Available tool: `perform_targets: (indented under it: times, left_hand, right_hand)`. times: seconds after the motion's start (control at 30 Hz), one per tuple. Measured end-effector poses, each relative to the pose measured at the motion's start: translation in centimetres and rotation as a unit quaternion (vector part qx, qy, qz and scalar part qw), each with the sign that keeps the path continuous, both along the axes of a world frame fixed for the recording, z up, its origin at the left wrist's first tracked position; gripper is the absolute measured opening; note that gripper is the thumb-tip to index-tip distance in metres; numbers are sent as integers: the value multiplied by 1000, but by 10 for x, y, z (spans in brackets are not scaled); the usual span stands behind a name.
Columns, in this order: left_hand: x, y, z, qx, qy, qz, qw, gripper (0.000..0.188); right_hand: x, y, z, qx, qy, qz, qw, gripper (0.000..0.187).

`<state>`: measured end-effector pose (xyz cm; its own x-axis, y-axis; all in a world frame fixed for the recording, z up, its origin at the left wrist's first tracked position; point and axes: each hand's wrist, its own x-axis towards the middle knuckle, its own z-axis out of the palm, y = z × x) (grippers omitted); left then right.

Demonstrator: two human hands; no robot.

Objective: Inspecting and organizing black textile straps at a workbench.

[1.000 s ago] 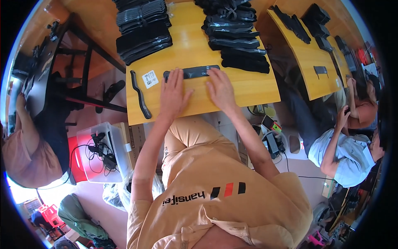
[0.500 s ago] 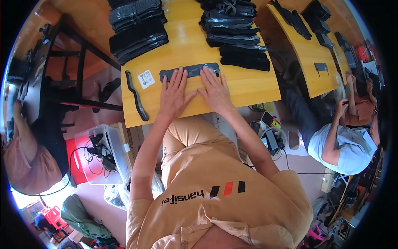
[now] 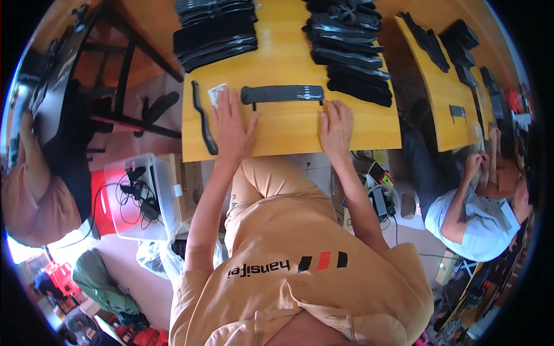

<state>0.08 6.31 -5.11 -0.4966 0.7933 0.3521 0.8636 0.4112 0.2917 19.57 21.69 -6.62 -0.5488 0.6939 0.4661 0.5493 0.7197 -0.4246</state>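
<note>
A flat dark grey fabric band (image 3: pixel 283 94) with a pale print at its right end lies across the table, two short black tabs sticking out below it. My left hand (image 3: pixel 232 130) rests flat on the wood left of the band, fingers stretched out, its fingertips beside or over a white paper slip (image 3: pixel 217 92). Just below the band's right end, my right hand (image 3: pixel 337 127) lies palm down and holds nothing. To the left of my left hand is a narrow, wavy dark strip (image 3: pixel 203 118).
Stacks of folded black and grey fabric pieces (image 3: pixel 216 40) stand at the back left, with another stack (image 3: pixel 346 49) at the back right. A clear plastic bin with cables (image 3: pixel 141 199) is on the floor at left. Co-workers sit on both sides, one in a light blue shirt (image 3: pixel 473 216).
Both hands have come off the grey band and moved apart, the left toward the paper slip, the right past the band's right end. The view has shifted slightly.
</note>
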Motion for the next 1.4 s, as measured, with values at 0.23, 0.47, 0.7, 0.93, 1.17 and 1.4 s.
perform_targets:
  times: [0.23,0.47,0.7,0.93,1.17,1.4]
  left_hand:
    - [-18,-67,10,29,-119,256,959,42]
    - [-35,-94,-13,154,-444,217,856,22]
    - [21,-85,8,229,-728,133,633,19]
    - [43,-81,20,273,-698,130,649,25]
    - [48,-75,36,265,-676,138,674,28]
    - [49,-86,48,298,-793,33,529,32]
  right_hand:
    - [2,2,-1,36,21,33,999,19]
    - [-5,-36,16,-43,62,91,993,14]
    - [-42,-112,58,-236,80,342,906,27]
    - [-43,-122,55,-206,91,380,897,41]
    - [-39,-122,53,-166,109,370,907,31]
    - [-34,-110,67,-295,147,342,880,23]
